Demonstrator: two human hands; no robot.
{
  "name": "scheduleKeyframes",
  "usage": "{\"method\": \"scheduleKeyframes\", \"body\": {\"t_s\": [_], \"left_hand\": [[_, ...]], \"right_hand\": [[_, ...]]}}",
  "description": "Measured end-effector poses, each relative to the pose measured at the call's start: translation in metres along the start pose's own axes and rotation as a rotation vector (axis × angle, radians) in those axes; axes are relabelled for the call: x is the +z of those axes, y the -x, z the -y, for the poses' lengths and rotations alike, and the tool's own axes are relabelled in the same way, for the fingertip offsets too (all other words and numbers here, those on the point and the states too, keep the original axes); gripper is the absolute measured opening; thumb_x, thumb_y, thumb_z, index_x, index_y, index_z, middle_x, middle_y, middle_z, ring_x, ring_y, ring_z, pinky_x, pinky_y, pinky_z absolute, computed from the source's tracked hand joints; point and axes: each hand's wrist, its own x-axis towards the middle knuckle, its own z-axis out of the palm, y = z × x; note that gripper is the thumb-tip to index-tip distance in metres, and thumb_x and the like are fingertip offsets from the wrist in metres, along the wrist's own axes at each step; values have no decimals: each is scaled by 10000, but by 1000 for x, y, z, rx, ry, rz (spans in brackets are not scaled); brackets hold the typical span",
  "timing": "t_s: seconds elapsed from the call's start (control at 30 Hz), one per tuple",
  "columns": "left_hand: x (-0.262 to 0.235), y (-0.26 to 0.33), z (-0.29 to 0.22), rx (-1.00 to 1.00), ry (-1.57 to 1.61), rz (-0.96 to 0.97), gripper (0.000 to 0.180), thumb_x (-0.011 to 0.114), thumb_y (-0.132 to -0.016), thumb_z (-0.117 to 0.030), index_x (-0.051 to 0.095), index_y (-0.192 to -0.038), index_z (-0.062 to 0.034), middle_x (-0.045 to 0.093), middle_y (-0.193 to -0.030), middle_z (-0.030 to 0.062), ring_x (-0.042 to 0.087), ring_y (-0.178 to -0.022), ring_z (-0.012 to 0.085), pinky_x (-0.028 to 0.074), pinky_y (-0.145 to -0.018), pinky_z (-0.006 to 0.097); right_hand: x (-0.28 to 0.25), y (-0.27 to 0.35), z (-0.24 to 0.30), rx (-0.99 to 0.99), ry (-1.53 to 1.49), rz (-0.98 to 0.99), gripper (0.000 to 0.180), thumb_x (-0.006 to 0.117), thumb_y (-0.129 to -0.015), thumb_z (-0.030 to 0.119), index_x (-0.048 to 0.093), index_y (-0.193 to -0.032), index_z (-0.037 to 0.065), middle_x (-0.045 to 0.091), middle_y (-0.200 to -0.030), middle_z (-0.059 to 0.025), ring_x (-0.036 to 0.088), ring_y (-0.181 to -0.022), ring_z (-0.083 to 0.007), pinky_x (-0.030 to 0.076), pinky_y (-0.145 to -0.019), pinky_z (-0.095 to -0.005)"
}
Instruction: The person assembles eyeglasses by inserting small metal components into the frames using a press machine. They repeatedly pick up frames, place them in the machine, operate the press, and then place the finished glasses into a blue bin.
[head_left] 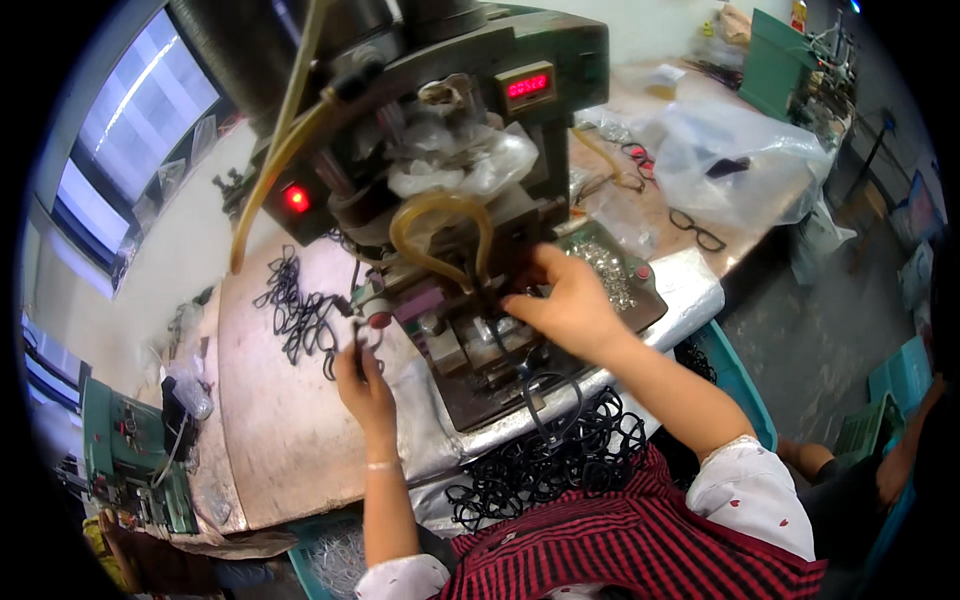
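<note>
My right hand (572,308) reaches under the head of a green bench press (590,60). Its thumb and fingers close on a black eyeglass frame (503,345) at the tooling; the fingertips are partly hidden. Lower, another black frame (552,408) hangs over the press's front edge. Beside the press's left side, my left hand (368,395) pinches a dark eyeglass frame (360,343), close to a red button (379,320). A pile of black eyeglass frames (560,455) lies in front of me, against my striped apron. A yellowish hose (440,205) loops before the press head.
More black frames (295,310) lie on the table to the left. Small metal parts fill a tray (648,298) right of the press. Beyond are a clear plastic bag (740,160) and loose glasses (697,230). A teal bin (745,385) stands at my right; someone's arm (905,450) shows farther right.
</note>
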Motion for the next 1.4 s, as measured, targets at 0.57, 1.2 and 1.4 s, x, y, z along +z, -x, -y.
{"method": "scheduleKeyframes", "body": {"t_s": [0.57, 1.2, 1.4], "left_hand": [[0, -46, -167, 388, 642, -217, 107, 486, -963, -7, 498, -1069, -4, 620, -940, 142, 617, -822, 207, 524, -781, 365], [41, -1, -152, 1108, 70, 264, 274, 748, -682, -51, 634, -930, -78, 723, -1037, 71, 592, -727, 213, 550, -608, 324], [27, 22, -156, 818, 242, 332, 275, 737, -707, -57, 659, -969, -28, 682, -1164, 136, 662, -867, 285, 564, -892, 443]], "right_hand": [[14, 27, 18, 55, -324, 13, 499, 657, -808, -8, 523, -1288, -7, 670, -1072, -96, 635, -998, -156, 489, -907, -293], [-58, 5, -98, -483, 1043, 121, 283, 702, -726, 137, 613, -994, 112, 587, -1204, -112, 522, -1178, -305, 478, -781, -466], [-66, -13, -117, -393, 853, -152, 160, 708, -763, 106, 642, -892, 37, 666, -934, -100, 630, -937, -280, 497, -755, -391]]}}
